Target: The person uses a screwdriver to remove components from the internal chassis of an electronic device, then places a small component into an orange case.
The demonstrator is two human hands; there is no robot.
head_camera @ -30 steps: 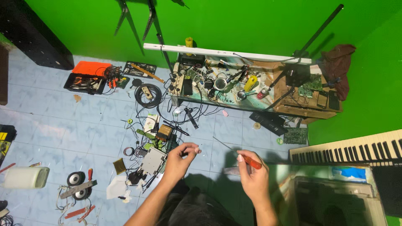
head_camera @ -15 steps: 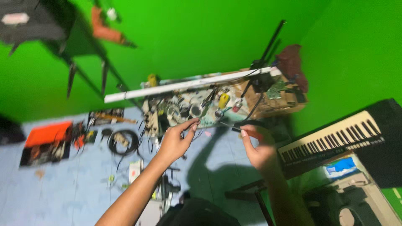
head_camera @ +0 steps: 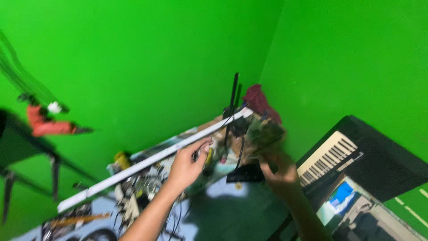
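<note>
**A:** What are the hands doing?

**B:** The left hand (head_camera: pixel 187 165) is raised in front of the cluttered counter (head_camera: pixel 147 178), its fingers curled and pinched together near a small dark piece with a yellow part just beside it. The blur keeps me from naming the piece. The right hand (head_camera: pixel 278 172) is raised too, a little apart from the left, and its fingers close from below on a blurred greenish-brown lump (head_camera: pixel 265 134). It could be a circuit board, but I cannot tell for sure.

**A:** So both are clamped on something?

**B:** The right one looks closed on the lump. The left looks pinched shut, but whether it truly grips the dark piece I cannot tell. I judge both are held up near eye level so the person can look closely.

**A:** And around them?

**B:** A long white bar (head_camera: pixel 151 160) lies along the counter's far edge, just behind the left hand. Black stand poles (head_camera: pixel 232 102) rise behind it, beside a dark red cloth (head_camera: pixel 261 102) in the corner of the green walls (head_camera: pixel 156 67). To the right, below the right hand, sits a keyboard (head_camera: pixel 332 156) with black and white keys, and lower still a box with a blue panel (head_camera: pixel 341 196). Coiled cables and loose parts lie on the pale floor (head_camera: pixel 232 201) underneath.
</note>
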